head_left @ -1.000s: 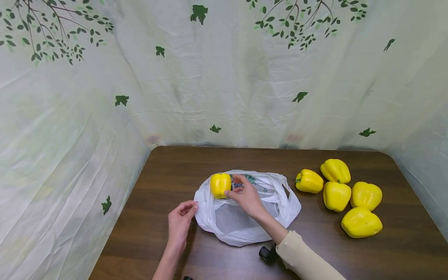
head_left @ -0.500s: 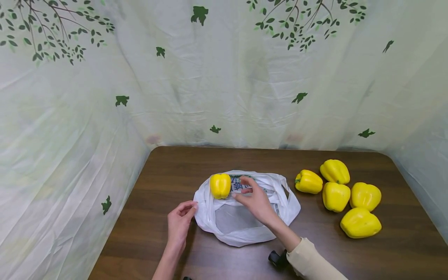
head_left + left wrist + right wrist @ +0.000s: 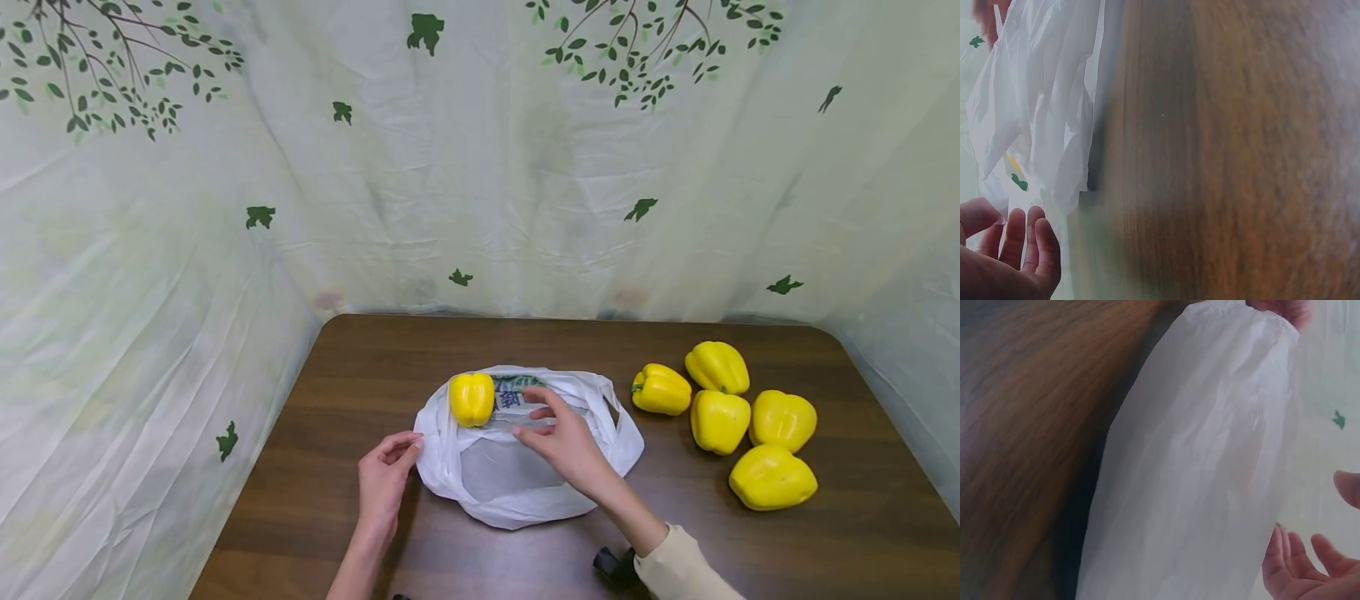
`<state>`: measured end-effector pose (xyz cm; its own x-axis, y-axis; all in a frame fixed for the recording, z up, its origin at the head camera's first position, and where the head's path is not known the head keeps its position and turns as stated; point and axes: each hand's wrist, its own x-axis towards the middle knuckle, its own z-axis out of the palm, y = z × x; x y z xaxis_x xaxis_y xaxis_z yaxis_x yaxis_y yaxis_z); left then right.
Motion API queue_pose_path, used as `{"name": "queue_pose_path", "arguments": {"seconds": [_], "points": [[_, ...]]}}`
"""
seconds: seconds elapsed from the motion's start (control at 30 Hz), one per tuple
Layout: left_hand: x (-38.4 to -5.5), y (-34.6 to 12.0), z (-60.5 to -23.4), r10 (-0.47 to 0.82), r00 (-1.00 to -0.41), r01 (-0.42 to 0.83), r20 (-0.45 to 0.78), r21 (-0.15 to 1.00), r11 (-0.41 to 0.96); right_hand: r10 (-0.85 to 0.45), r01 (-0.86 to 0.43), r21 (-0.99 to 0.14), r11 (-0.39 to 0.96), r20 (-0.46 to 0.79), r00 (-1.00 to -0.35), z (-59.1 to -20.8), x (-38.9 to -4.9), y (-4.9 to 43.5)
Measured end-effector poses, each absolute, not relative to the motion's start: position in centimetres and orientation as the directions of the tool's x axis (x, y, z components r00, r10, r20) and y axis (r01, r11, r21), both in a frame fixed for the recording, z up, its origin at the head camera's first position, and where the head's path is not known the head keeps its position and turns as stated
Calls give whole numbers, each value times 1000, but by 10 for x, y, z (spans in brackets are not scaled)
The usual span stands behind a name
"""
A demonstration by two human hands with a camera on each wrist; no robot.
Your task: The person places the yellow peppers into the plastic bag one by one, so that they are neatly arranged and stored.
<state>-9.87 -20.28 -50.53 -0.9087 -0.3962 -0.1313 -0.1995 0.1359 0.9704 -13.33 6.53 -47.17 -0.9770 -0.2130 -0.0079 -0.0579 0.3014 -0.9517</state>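
A white plastic bag (image 3: 517,500) lies spread on the table with its mouth facing up and printing visible inside. One yellow bell pepper (image 3: 472,399) sits at the bag's far left part. At the left rim my left hand (image 3: 385,477) pinches the plastic between thumb and fingertip; the left wrist view shows the bag's edge (image 3: 1002,209) there. My right hand (image 3: 566,442) hovers over the bag's right half, thumb and fingers spread apart, holding nothing. In the right wrist view, the bag (image 3: 1197,462) stands beside the right hand's fingers (image 3: 1285,569).
Several yellow bell peppers (image 3: 721,422) lie in a group to the right of the bag. The brown wooden table (image 3: 315,400) meets a leaf-patterned curtain (image 3: 480,183) at its back edge. A black object (image 3: 615,568) shows by the right sleeve.
My right hand has let go of the pepper in the bag and drawn back to the right. The left hand stays at the bag's left rim.
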Motion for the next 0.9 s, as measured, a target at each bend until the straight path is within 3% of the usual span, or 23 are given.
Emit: {"name": "queue_pose_path", "arguments": {"seconds": [0.4,0.9], "points": [[-99,-204,-506,-393,-912,-187,-120,973,135,-191,-54,-923,380,-22,-981,-468,-129,97],[-101,-202,-506,-396,-910,-170,-119,981,97,-177,-159,-851,501,79,-981,-475,-123,141]]}}
